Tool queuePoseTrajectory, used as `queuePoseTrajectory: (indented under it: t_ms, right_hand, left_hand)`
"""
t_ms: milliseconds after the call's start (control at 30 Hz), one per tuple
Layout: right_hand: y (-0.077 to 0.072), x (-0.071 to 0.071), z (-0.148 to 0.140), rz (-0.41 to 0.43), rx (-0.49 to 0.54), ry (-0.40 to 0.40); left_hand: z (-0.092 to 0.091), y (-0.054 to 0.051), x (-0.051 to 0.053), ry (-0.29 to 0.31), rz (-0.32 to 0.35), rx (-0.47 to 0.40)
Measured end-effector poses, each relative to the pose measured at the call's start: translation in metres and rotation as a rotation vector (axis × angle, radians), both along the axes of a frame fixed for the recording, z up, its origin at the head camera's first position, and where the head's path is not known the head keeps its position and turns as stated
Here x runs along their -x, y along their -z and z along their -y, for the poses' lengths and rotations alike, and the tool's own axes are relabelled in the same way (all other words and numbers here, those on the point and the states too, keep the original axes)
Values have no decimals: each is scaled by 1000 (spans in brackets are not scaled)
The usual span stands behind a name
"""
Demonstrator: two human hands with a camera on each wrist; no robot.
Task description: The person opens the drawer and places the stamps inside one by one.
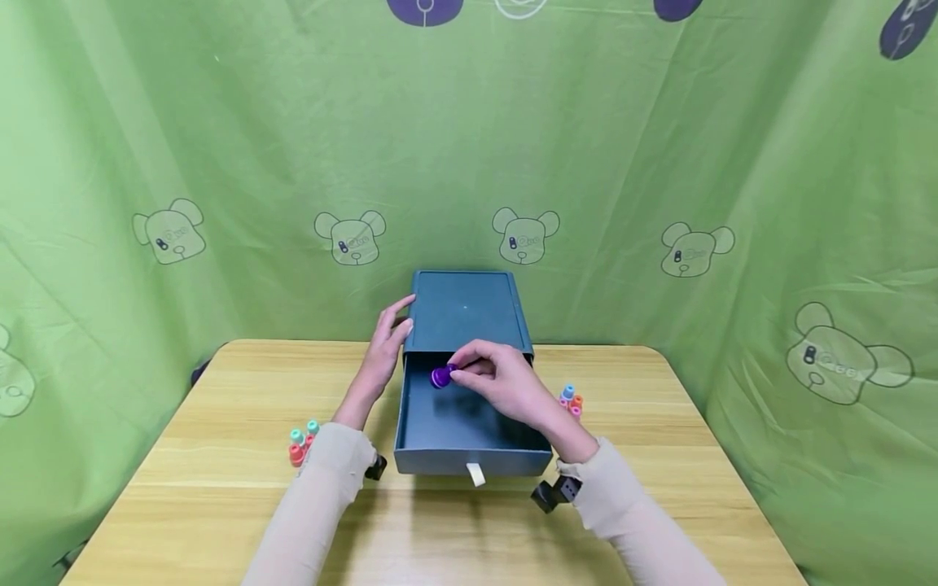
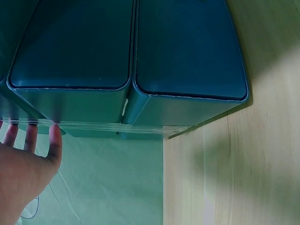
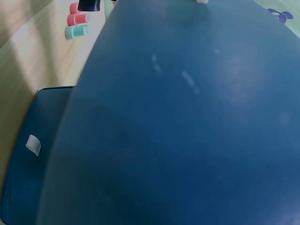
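A dark blue box (image 1: pixel 466 313) stands on the table with its drawer (image 1: pixel 472 431) pulled out toward me. A white pull tab (image 1: pixel 475 474) sticks out from the drawer front. With thumb and fingertips my right hand (image 1: pixel 506 387) pinches a small purple knobbed piece (image 1: pixel 440 378) over the back part of the open drawer. My left hand (image 1: pixel 383 348) rests against the box's left side, fingers fairly straight; the left wrist view shows its fingertips (image 2: pixel 55 136) touching the box wall (image 2: pixel 79 105). The right wrist view is mostly filled by a blue surface (image 3: pixel 178 122), and the right hand is not visible there.
Small teal and red pieces (image 1: pixel 296 454) stand in a cluster on the table (image 1: pixel 220 505), left of the drawer. Right of it, partly behind the right forearm, is another cluster of blue, orange and pink pieces (image 1: pixel 568 392). A green curtain (image 1: pixel 440 146) hangs behind the table.
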State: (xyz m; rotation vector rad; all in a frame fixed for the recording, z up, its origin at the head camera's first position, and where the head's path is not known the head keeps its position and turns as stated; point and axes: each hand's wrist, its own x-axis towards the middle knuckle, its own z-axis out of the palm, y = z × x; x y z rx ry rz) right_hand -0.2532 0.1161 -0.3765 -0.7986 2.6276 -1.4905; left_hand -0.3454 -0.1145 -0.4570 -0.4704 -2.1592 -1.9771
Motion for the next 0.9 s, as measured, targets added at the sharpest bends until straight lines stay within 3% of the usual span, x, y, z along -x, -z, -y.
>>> queuePoseTrajectory:
  t_ms: [900]
  right_hand:
    - [3, 5, 9, 16, -174, -48]
  left_hand:
    - [1, 1, 1, 1, -8, -3]
